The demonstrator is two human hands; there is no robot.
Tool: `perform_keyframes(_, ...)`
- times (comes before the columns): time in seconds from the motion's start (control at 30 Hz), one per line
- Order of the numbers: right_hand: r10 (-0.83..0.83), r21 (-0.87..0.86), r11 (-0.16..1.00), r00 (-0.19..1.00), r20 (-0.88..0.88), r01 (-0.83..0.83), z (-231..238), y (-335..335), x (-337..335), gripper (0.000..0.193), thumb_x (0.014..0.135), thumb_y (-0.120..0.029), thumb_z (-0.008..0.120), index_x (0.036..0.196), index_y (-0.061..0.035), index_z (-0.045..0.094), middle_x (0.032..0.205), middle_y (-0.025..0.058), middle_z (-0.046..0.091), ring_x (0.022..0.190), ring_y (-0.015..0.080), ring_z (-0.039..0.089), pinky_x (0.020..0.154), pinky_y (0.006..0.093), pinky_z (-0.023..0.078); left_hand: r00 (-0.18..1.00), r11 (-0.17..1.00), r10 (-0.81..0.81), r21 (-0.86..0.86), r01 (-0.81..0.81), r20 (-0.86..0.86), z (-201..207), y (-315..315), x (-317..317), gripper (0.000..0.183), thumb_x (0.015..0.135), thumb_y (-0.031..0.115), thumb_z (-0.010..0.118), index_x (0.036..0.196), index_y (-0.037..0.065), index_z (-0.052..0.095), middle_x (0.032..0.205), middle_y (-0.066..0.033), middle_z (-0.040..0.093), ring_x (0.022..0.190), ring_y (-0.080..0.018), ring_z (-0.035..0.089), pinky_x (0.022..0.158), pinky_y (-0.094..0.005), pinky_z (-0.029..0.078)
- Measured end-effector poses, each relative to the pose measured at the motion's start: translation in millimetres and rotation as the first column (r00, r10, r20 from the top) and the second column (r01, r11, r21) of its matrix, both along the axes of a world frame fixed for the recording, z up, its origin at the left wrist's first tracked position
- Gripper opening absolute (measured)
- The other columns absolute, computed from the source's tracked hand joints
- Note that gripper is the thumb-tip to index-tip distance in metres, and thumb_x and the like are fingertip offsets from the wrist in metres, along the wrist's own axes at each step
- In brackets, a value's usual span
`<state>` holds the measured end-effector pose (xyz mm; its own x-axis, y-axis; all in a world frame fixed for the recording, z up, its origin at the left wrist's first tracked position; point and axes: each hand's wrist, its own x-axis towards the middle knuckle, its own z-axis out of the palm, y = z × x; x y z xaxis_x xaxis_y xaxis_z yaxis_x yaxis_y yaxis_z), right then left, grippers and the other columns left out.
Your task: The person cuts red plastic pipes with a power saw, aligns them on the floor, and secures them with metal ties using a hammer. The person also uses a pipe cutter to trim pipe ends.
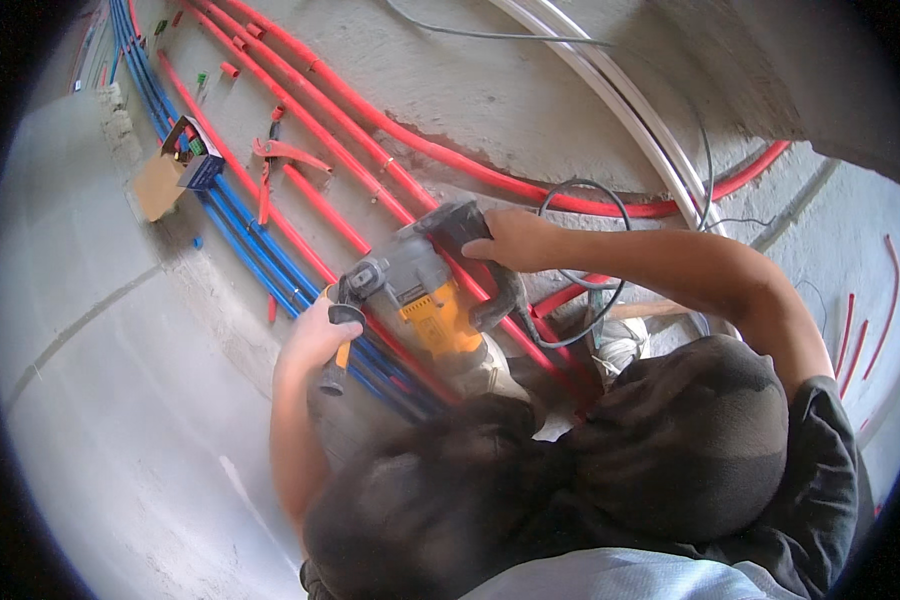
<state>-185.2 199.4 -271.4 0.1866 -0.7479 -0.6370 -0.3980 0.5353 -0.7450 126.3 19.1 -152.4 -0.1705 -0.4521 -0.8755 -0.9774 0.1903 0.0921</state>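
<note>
A yellow and grey rotary hammer (432,318) is held between my hands, in front of my bent knees. My left hand (315,335) wraps round its side handle (345,350), which is black with a yellow band. With my right hand (518,240) I grip the black rear handle (457,228). A dark cord (625,265) loops out to the right of the tool. Under and beside the hammer run red pipes (370,185) and blue pipes (270,262). The hammer's working end is hidden or too blurred to make out.
An opened cardboard box (200,168) lies on the blue pipes at the left. Near it is a red-handled hand tool (288,152). White pipes (630,105) curve across the far right. A pale wall (120,380) bounds the left side. Short red pipes (847,330) lie at the right.
</note>
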Motion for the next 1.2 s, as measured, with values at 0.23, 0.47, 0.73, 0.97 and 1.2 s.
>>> perform_keyframes(0.23,-0.026,-0.033,0.999,1.0,0.007,0.027,12.0,1.9,10.1,0.073,0.103,-0.059,0.059,0.12,0.0118,0.064,0.117,0.0339,0.072,0.114,0.0496,0.07,0.1,0.0549,0.054,0.783,0.717,-0.517,-0.675,0.175,-0.345,-87.8,-15.4,-148.5,0.06,0.087,0.04,0.082,0.128,-0.003,0.072,0.123,-0.0221,0.07,0.123,-0.0405,0.062,0.11,-0.0494,0.047)
perform_keyframes(0.47,0.125,0.073,0.991,0.984,-0.128,-0.116,22.3,27.7,-19.9,0.062,0.102,-0.059,0.061,0.11,0.001,0.075,0.104,0.0289,0.076,0.102,0.0465,0.074,0.091,0.0564,0.058,0.932,0.689,-0.349,-0.702,0.182,-0.1,-142.3,8.8,-194.5,0.064,0.073,0.048,0.092,0.112,0.0,0.075,0.137,-0.0159,0.058,0.13,-0.0398,0.05,0.112,-0.0559,0.041)
perform_keyframes(0.73,-0.168,-0.369,0.928,0.945,-0.28,0.056,-14.5,20.2,-37.6,0.018,0.098,-0.023,0.068,0.103,-0.0065,0.069,0.097,0.0205,0.072,0.094,0.0442,0.071,0.081,0.0552,0.056,0.716,0.548,-0.683,-0.751,0.37,-0.146,-158.8,-15.6,-174.3,0.04,0.078,0.041,0.086,0.092,0.004,0.079,0.108,-0.0058,0.072,0.122,-0.0328,0.055,0.103,-0.0528,0.043)
perform_keyframes(0.97,-0.21,-0.72,0.651,0.855,-0.474,-0.239,-39.5,-26.2,-42.0,0.019,0.087,-0.008,0.067,0.105,-0.0077,0.068,0.12,0.0126,0.063,0.116,0.0346,0.063,0.087,0.0482,0.058,0.679,0.736,-0.514,-0.675,0.036,-0.524,-174.8,-15.4,-159.9,0.024,0.078,0.028,0.084,0.089,0.008,0.081,0.093,-0.0046,0.076,0.115,-0.0314,0.058,0.102,-0.049,0.043)
perform_keyframes(1.2,-0.163,-0.697,0.658,0.849,-0.502,-0.286,-40.7,-56.9,-34.9,0.028,0.085,-0.008,0.069,0.113,-0.0088,0.07,0.122,0.0111,0.059,0.119,0.0309,0.061,0.093,0.0436,0.056,0.654,0.578,-0.688,-0.782,0.231,-0.315,-164.2,-20.2,-163.1,0.013,0.084,0.015,0.077,0.095,0.011,0.082,0.095,-0.0063,0.077,0.111,-0.0279,0.064,0.1,-0.0482,0.042)
